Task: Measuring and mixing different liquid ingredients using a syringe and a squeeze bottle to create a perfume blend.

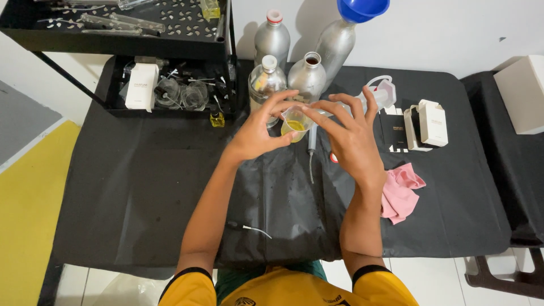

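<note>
My left hand (258, 133) holds a small clear plastic cup (295, 123) with yellow liquid in it, raised above the black table cover (141, 192). My right hand (354, 139) is beside the cup, fingers spread and fingertips close to its rim; whether they touch it I cannot tell. A large clear syringe (383, 95) lies just behind my right hand, and a long needle-like tube (311, 148) points down under the cup.
Several silver metal bottles (272, 39) stand at the back, one topped by a blue funnel (362, 8). A black rack (170, 85) with glassware and a white box is at left. Small boxes (432, 122) and a pink cloth (399, 192) lie at right.
</note>
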